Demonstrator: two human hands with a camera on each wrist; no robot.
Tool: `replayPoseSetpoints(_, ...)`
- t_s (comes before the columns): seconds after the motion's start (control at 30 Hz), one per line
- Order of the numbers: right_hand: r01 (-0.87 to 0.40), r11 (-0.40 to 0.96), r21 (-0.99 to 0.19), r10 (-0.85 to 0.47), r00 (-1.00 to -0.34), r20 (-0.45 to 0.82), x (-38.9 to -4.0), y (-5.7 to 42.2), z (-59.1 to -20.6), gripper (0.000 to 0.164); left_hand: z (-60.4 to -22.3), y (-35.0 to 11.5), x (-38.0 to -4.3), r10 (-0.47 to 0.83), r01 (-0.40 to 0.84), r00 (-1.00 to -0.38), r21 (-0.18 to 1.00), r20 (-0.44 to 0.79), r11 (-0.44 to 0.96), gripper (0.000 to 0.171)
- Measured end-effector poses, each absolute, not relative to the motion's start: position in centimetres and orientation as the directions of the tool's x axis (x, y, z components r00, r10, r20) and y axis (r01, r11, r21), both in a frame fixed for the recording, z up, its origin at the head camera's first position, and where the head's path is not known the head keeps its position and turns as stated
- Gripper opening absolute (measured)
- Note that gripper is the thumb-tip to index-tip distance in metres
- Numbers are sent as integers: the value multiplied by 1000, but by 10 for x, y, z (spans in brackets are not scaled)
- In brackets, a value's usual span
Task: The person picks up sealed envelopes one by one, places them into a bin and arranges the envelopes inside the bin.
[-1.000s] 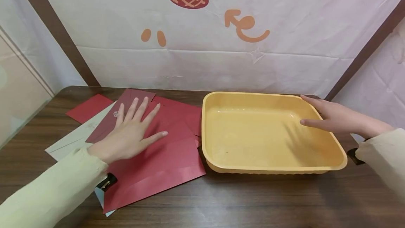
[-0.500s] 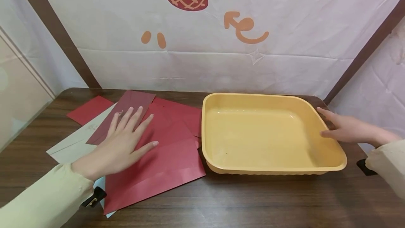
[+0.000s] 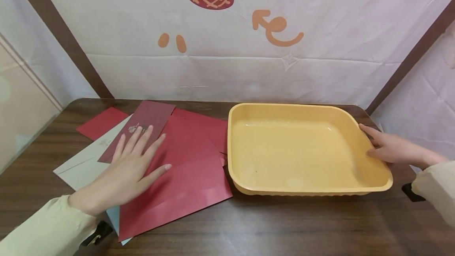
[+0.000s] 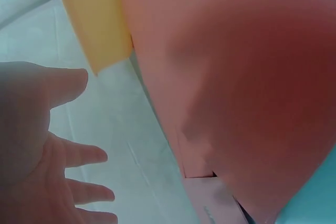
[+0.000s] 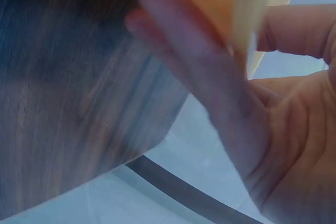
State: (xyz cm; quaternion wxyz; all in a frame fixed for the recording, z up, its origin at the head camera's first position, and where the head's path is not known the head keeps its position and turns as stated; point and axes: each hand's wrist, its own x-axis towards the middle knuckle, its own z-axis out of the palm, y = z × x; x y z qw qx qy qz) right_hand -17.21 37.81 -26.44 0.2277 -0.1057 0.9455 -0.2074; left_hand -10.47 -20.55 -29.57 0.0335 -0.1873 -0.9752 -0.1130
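A left hand (image 3: 124,169) hovers over overlapping red and pale envelopes (image 3: 188,181) on a table (image 3: 256,228), its fingers straight, spread and holding nothing, while the right hand (image 3: 398,149) grips a yellow tray (image 3: 291,157) beside them by its right rim, thumb inside and fingers outside.

A yellow rounded-corner tray (image 3: 291,153) sits upright just beside overlapping flat red, maroon and pale envelopes (image 3: 188,169).
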Motion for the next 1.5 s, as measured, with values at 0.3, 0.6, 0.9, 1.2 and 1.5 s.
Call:
replayPoseSetpoints(0.3, -185, 902, -390, -325, -886, -331, -173, 380, -275, 95, -308, -214, -98, 337, 348, -938, 207, 85, 914, 83)
replayPoseSetpoints(0.6, -200, 935, -294, -290, -907, -306, -176, 380, -285, 96, -316, -221, -79, 257, 253, -966, 156, -5, 955, 93)
replayPoseSetpoints(0.9, -209, 952, -223, -268, -921, -281, -177, 381, -288, 100, -321, -229, -68, 124, 122, -992, 40, -29, 992, 120)
replayPoseSetpoints(1.2, -229, 954, -191, -274, -926, -260, -176, 385, -292, 100, -321, -235, -72, 287, 281, -957, 124, -36, 952, 119)
replayPoseSetpoints(1.5, -247, 952, -181, -288, -923, -254, -175, 382, -288, 100, -332, -238, -76, 506, 496, -862, 199, -1, 845, 94)
